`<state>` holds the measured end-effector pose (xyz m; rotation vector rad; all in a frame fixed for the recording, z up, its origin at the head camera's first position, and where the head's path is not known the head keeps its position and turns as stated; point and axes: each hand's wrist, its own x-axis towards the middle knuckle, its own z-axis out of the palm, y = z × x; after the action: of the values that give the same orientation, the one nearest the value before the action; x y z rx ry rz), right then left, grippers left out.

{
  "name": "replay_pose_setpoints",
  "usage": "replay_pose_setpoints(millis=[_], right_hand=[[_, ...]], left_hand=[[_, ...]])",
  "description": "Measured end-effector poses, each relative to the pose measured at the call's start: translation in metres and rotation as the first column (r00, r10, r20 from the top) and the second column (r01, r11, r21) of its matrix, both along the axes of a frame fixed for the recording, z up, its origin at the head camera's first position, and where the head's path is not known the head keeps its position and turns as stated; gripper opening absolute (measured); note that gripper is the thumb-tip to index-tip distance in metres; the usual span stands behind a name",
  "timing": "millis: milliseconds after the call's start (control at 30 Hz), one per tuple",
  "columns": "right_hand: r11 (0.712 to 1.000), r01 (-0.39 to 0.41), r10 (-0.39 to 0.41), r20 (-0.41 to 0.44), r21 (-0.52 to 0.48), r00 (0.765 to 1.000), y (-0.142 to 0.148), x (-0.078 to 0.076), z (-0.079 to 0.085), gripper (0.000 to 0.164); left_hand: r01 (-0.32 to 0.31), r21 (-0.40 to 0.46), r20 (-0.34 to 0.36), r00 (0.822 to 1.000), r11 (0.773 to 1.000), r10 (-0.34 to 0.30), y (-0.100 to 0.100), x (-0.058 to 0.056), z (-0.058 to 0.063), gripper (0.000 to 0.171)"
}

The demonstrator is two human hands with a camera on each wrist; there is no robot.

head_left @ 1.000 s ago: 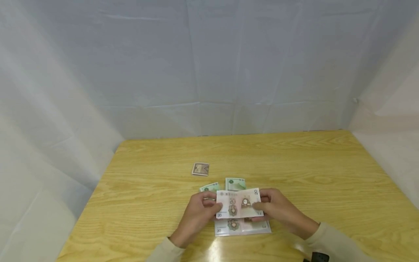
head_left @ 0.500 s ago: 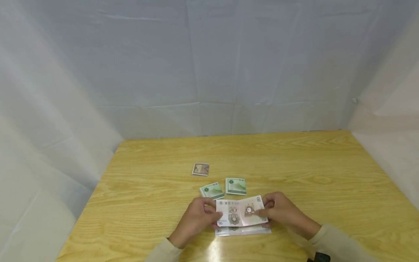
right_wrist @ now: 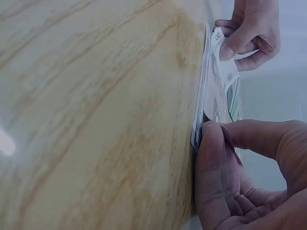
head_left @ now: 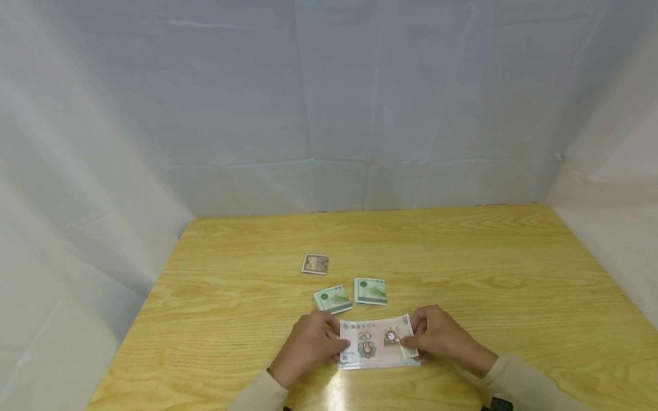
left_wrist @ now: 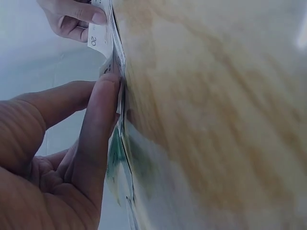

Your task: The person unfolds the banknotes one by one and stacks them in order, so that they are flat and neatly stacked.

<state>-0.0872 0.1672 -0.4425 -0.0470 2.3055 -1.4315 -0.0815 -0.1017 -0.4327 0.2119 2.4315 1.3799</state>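
Observation:
A pinkish 20 banknote [head_left: 377,338] is pinched at both ends, close over a thin stack of similar notes [right_wrist: 199,100] on the table. My left hand [head_left: 312,342] has its thumb on the note's left end, fingers behind. At the right end my right hand [head_left: 443,337] pinches the note near its lower corner, which bends up a little under the thumb. Both wrist views show the note low along the stack's top, with thumbs right at its edge. The stack's underside and most of its top are hidden.
Two folded green banknotes, one left [head_left: 333,299] and one right [head_left: 370,291], lie just beyond the hands. Farther back is a small folded brownish note [head_left: 315,264]. Pale sheeting [head_left: 339,114] hangs behind and beside the wooden table [head_left: 488,257].
Both hands have lowered the note toward me, so it now covers most of the stack. The green notes behind are fully uncovered.

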Motion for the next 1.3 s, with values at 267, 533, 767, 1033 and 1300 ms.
replay_pose_setpoints(millis=[267,533,767,1033,1300], right_hand=[[1.0,-0.03,0.03,-0.028,0.0,0.999,0.004,0.001,0.0,0.031],[0.999,-0.02,0.021,-0.037,0.033,0.999,0.007,0.002,-0.001,0.047],[0.997,0.011,-0.006,-0.062,0.082,0.998,0.003,0.001,-0.002,0.045],[0.985,0.007,0.02,-0.157,0.173,0.987,-0.003,-0.011,0.008,0.039],[0.991,0.026,-0.002,-0.182,0.133,0.983,-0.004,-0.044,0.015,0.028]], left_hand=[[0.006,-0.168,-0.116,0.993,0.986,-0.026,0.004,0.002,0.003,0.024],[-0.016,-0.242,-0.129,0.992,0.97,-0.015,0.005,0.002,0.003,0.043],[-0.012,-0.212,-0.136,0.991,0.977,-0.018,0.003,0.004,0.004,0.048],[0.006,-0.178,-0.14,0.99,0.984,-0.031,0.001,0.004,0.006,0.044],[0.014,-0.163,-0.179,0.983,0.986,-0.043,-0.005,0.001,0.01,0.036]])
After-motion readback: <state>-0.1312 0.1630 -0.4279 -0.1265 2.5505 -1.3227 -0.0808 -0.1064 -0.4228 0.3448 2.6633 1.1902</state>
